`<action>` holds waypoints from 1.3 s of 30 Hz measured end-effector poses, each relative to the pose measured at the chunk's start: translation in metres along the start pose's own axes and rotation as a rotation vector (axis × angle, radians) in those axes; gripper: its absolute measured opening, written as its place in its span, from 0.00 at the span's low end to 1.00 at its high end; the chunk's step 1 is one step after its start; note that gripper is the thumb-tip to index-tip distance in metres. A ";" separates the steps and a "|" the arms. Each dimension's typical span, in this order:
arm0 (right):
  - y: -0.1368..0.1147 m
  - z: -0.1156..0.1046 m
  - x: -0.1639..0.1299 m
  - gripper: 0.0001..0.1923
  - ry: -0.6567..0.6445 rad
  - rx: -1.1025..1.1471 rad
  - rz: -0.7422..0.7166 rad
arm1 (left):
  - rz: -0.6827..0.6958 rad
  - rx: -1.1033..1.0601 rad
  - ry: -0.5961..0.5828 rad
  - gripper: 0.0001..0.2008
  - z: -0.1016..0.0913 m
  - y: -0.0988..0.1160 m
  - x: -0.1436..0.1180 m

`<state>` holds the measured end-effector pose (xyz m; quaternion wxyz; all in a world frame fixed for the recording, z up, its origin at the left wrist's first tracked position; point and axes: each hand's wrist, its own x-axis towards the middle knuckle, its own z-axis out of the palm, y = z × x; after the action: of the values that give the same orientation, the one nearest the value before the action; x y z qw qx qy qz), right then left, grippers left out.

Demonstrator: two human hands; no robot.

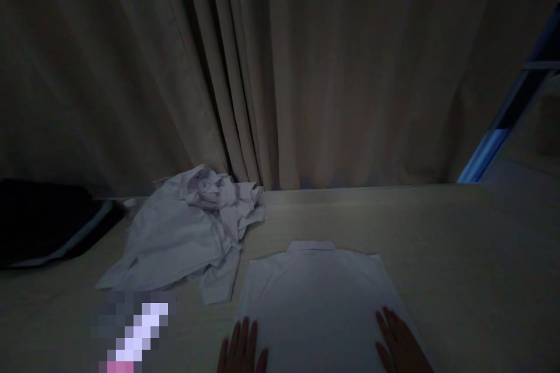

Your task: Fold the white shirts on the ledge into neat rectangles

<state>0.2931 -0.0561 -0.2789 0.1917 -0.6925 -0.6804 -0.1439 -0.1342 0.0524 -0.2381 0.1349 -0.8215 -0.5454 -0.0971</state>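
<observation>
A white collared shirt (319, 297) lies flat on the light surface, its collar pointing away from me and its lower part cut off by the bottom of the view. My left hand (241, 349) rests at the shirt's left edge with fingers stretched out. On the right side of the shirt my right hand (399, 341) lies flat, fingers extended. Neither hand grips anything. To the left is a crumpled heap of white shirts (184, 233), apart from both hands.
A dark folded garment or bag with a pale stripe (44, 221) sits at the far left. Brown curtains (350, 81) hang along the back edge of the surface (459, 256). A pixelated bright patch (140, 332) hides something at lower left. A blue-lit frame (490, 145) stands at right.
</observation>
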 end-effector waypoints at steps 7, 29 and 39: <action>-0.007 -0.015 0.000 0.28 -0.025 -0.032 -0.013 | -0.017 -0.011 0.051 0.24 -0.010 0.010 -0.003; -0.059 -0.014 0.010 0.31 -0.025 0.040 -0.118 | 0.012 -0.004 0.257 0.28 -0.038 0.073 -0.010; -0.109 0.002 0.003 0.33 0.007 0.046 -0.140 | 0.000 -0.016 0.292 0.27 -0.019 0.084 -0.023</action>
<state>0.1839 -0.0520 -0.2716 0.1994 -0.6380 -0.7298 -0.1436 -0.0655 -0.0053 -0.2368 0.2060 -0.7996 -0.5194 -0.2200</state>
